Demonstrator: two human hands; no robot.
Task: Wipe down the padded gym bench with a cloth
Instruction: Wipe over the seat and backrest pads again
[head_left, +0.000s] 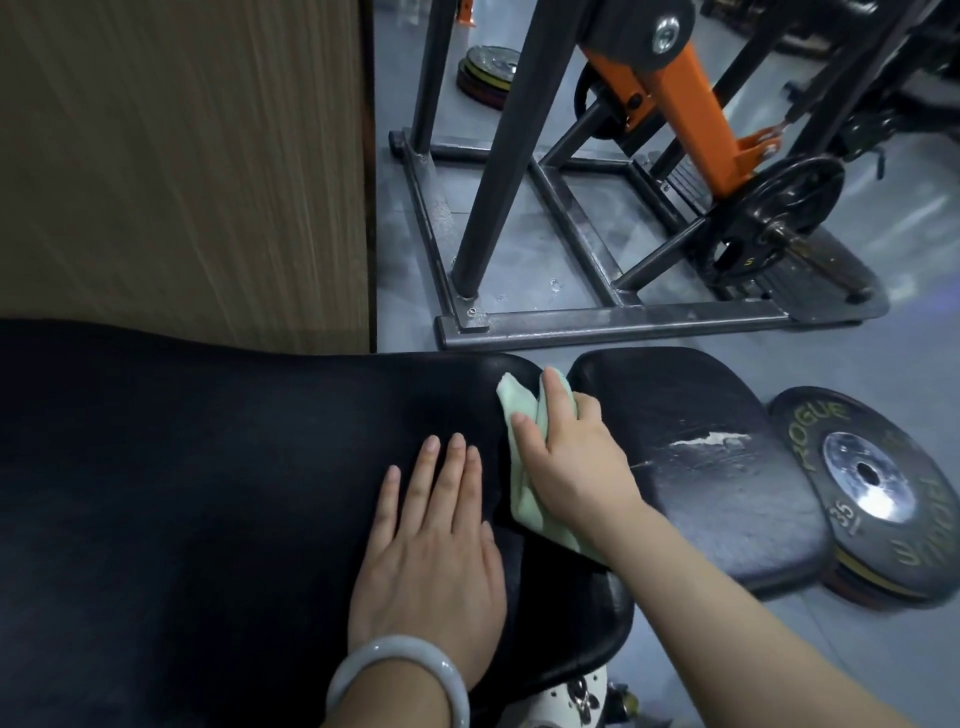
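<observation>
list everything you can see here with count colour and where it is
bench back pad: 1, black, left and centre foreground
bench seat pad: 1, black with a torn pale patch, right of the back pad
cloth: 1, pale green, at the gap between the two pads
weight plates: a stack, black with yellow lettering, on the floor right of the seat pad
machine frame: 1, black steel with an orange arm, behind the bench
wood panel: 1, brown, upper left
bangle: 1, pale grey, left wrist
left hand: flat on the back pad
right hand: pressing the cloth
</observation>
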